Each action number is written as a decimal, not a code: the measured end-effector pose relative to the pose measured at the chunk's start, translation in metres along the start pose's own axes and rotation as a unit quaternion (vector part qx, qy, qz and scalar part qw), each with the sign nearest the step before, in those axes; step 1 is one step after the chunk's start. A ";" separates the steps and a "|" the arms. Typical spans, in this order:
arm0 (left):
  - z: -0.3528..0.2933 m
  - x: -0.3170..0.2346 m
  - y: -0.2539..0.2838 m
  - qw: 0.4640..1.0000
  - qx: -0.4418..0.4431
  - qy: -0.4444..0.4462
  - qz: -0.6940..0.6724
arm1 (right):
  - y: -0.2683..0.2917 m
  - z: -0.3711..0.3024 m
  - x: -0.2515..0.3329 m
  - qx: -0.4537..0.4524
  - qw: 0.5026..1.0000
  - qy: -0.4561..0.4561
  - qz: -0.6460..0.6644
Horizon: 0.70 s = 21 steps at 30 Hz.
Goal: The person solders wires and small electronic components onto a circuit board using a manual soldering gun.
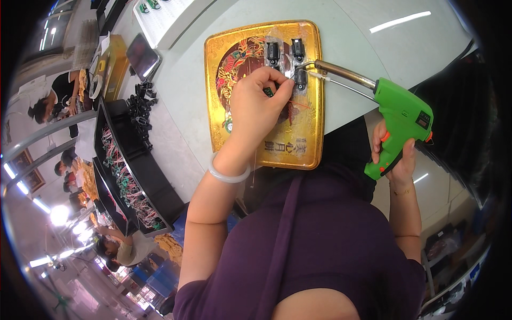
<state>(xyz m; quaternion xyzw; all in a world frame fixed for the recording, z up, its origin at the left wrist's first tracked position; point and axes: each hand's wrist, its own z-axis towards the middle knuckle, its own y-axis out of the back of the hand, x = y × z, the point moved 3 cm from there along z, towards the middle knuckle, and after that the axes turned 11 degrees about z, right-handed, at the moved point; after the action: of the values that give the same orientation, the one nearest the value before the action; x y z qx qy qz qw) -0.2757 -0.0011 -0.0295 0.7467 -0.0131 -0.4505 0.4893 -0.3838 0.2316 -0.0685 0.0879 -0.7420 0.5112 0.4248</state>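
Note:
My left hand (261, 98) is over a gold lid-like tray (224, 48) with a colourful printed pattern. Its thumb and forefinger are pinched at a small black plastic housing (301, 80); what lies between the fingertips is too small to make out. A bit of green (268, 92) shows under the fingers, and a thin red wire (301, 105) sticks out beside them. Two more black housings, one to the left (273, 51) and one farther back (297, 48), sit on clear tape. My right hand (397, 157) grips a green soldering gun (402, 109), its metal tip touching or very near the pinched housing.
On the left, a black bin (160, 186) holds many wired green parts (125, 176), with a pile of black housings (141, 112) beside it. A phone (143, 56) and a white tray (170, 21) lie farther back. Other people work at the far left.

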 end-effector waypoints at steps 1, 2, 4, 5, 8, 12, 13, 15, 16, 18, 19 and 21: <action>0.000 0.000 0.000 1.000 -0.002 -0.002 -0.003 | 0.000 0.000 0.000 -0.004 1.000 0.002 -0.006; 0.001 0.000 0.000 1.000 -0.002 -0.002 -0.002 | 0.000 0.000 0.000 -0.007 1.000 0.003 -0.011; 0.000 -0.001 0.003 1.000 0.001 0.003 0.008 | 0.001 0.000 0.000 -0.001 1.000 0.003 -0.018; -0.001 -0.001 0.002 1.000 -0.002 0.004 0.009 | 0.001 0.000 0.000 0.004 1.000 0.003 -0.024; -0.002 0.005 -0.002 0.999 0.008 0.027 -0.036 | 0.005 0.001 0.000 0.035 0.999 0.022 -0.014; -0.001 0.001 -0.003 1.000 0.002 0.019 -0.018 | -0.001 0.013 0.001 0.021 0.997 0.056 0.045; -0.001 0.001 -0.003 1.000 -0.011 -0.006 0.005 | -0.004 0.018 0.000 0.026 0.997 0.058 0.046; 0.000 -0.001 -0.001 0.999 -0.025 -0.035 0.027 | -0.014 0.029 -0.002 0.008 0.995 0.058 0.086; 0.000 -0.002 -0.001 0.998 -0.028 -0.038 0.030 | -0.015 0.034 -0.006 0.029 0.988 0.050 0.142; -0.001 -0.002 0.000 0.998 -0.031 -0.044 0.031 | -0.029 0.046 -0.014 0.039 0.983 0.047 0.171; -0.001 0.001 0.000 1.000 -0.017 -0.017 0.018 | -0.035 0.052 -0.018 0.049 0.978 0.041 0.200; -0.001 0.006 -0.002 1.000 -0.002 0.007 0.003 | -0.041 0.062 -0.027 0.061 0.971 0.034 0.227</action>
<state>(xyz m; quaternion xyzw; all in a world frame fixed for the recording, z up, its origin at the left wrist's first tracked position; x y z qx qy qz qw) -0.2721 -0.0018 -0.0343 0.7491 -0.0111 -0.4435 0.4919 -0.3769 0.1527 -0.0670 -0.0744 -0.6949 0.6412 0.3170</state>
